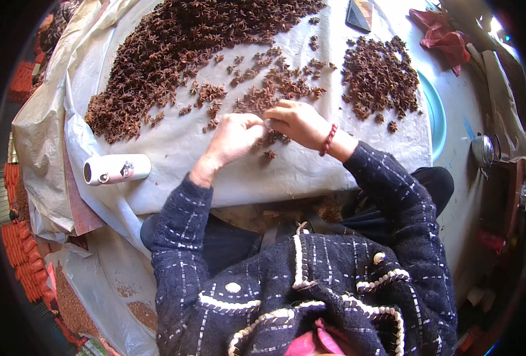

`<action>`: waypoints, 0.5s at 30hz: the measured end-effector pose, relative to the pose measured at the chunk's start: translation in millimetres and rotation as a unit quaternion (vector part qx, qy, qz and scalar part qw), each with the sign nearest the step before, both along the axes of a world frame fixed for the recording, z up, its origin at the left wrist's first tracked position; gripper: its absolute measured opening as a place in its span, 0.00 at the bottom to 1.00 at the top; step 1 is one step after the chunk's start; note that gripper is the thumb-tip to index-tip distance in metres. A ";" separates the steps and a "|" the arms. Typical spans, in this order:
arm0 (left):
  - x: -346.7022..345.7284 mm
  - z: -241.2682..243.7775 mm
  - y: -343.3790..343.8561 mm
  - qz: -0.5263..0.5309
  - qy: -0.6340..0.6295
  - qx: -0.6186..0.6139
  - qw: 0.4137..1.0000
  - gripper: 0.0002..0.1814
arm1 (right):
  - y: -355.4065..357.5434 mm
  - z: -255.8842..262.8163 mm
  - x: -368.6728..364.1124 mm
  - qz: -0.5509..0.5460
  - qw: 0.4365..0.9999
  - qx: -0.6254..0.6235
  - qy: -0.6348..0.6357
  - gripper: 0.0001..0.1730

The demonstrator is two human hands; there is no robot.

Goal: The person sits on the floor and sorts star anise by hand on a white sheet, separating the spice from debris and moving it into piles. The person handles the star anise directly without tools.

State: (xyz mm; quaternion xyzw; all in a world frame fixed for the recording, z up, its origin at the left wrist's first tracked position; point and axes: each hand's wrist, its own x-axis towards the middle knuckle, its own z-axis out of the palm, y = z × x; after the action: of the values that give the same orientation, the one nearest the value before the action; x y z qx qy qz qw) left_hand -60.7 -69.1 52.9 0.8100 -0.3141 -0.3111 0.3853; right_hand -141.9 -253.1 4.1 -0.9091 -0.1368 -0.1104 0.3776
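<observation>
Both my hands are close together over a loose scatter of dried star anise [256, 100] on a pale plastic sheet [298, 175]. My left hand [238, 135] has its fingers curled; whatever is between them is hidden. My right hand [296, 121], with a dark red beaded bracelet [328, 140] at the wrist, bends its fingers near the left fingertips, by something small that I cannot make out. A single star anise [270, 155] lies just below my hands. The large heap of star anise [156, 66] spreads up and left, and a smaller pile [378, 78] lies right.
A white bottle [118, 169] lies on its side at the left. A phone [357, 16] lies at the top right, near a crumpled red bag [443, 38]. The rim of a turquoise basin [438, 120] shows beside the sheet's right edge.
</observation>
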 end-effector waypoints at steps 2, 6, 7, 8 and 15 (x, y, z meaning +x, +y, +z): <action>-32.8 1.6 -7.3 -0.025 0.105 0.005 0.994 0.08 | -4.9 -4.1 -25.2 -0.025 0.996 -0.081 -0.018 0.09; -65.5 -4.9 -22.9 -0.275 0.050 -0.013 0.960 0.10 | -28.2 -8.2 -58.2 -0.153 0.983 -0.100 0.004 0.05; -61.8 -7.9 -27.9 -0.292 -0.014 -0.021 0.956 0.11 | -34.9 -8.9 -62.7 -0.191 0.978 -0.083 0.001 0.05; -56.5 -12.7 -34.3 -0.204 -0.023 0.003 0.979 0.12 | -42.0 -10.8 -64.4 -0.203 0.978 -0.047 -0.019 0.06; 0.0 -60.6 -95.0 0.002 -0.372 0.003 0.928 0.11 | -72.1 -28.1 -43.1 -0.165 0.976 -0.110 -0.092 0.12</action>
State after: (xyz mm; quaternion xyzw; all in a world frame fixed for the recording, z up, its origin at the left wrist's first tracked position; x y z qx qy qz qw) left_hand -60.7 -164.0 -7.7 0.8694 -0.4323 0.0119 0.2391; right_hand -185.0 -325.3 -24.1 -0.9409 -0.0309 -0.2387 0.2381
